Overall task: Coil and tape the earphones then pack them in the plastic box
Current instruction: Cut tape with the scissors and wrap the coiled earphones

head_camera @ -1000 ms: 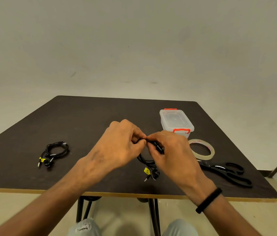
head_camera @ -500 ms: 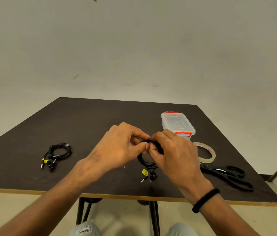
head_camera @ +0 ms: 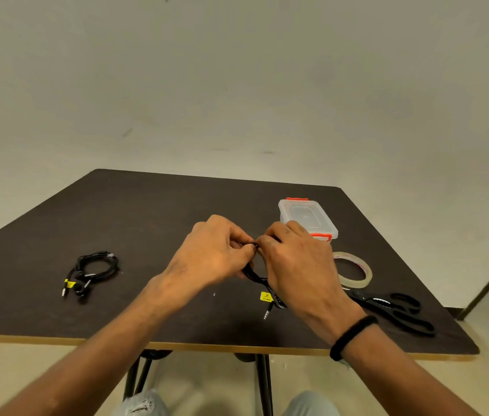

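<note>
Black earphones (head_camera: 256,276) pinched by both curled hands, left hand (head_camera: 210,253) & right hand (head_camera: 295,262), mid desk (head_camera: 162,211) nr front edge. Vs 0.5 s ago: fingertips shifted closer, plug end dangling lower. Plastic box (head_camera: 307,217) lid on, twd right edge, unmoved.

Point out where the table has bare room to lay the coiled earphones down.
Bare: the far left half of the table, behind the second earphones, and the near strip between those and the left hand. Crowded: the right side, with plastic box, tape roll and scissors.
</note>
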`<state>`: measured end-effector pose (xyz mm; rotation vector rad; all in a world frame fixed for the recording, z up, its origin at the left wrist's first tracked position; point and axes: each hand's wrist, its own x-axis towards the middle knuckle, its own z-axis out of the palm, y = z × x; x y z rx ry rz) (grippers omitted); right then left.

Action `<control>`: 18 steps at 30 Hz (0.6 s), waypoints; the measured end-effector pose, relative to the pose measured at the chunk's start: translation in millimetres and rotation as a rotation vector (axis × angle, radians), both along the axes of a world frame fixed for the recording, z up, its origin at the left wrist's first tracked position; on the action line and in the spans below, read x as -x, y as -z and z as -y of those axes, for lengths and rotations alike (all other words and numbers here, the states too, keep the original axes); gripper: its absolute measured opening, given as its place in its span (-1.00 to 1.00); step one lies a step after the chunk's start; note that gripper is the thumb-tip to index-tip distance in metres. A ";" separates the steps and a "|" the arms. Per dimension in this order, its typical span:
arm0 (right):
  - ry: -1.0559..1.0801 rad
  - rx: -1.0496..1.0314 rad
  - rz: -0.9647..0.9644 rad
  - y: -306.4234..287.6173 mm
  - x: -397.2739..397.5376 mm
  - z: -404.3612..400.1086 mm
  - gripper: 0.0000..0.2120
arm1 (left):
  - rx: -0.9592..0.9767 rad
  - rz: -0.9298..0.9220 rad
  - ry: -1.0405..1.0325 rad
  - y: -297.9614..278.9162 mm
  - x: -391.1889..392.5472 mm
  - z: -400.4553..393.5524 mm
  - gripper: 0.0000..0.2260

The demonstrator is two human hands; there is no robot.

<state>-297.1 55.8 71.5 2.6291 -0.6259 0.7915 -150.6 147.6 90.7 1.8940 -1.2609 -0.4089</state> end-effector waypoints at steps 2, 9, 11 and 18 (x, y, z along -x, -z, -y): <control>0.020 -0.026 -0.010 2.8 -3.5 3.9 -0.73 | 0.008 0.073 -0.020 3.7 0.5 3.7 -0.89; 0.187 -0.519 0.028 5.4 -13.7 31.4 -0.90 | -0.102 -0.236 -0.001 25.6 -2.0 16.9 -0.56; 0.235 -0.633 -0.043 7.6 -14.8 41.9 -0.93 | -0.122 -0.464 -0.010 35.1 -1.1 21.5 -0.63; 0.251 -0.811 -0.081 23.0 -23.2 66.2 -0.97 | -0.117 -0.501 -0.033 62.2 -10.7 40.7 -0.83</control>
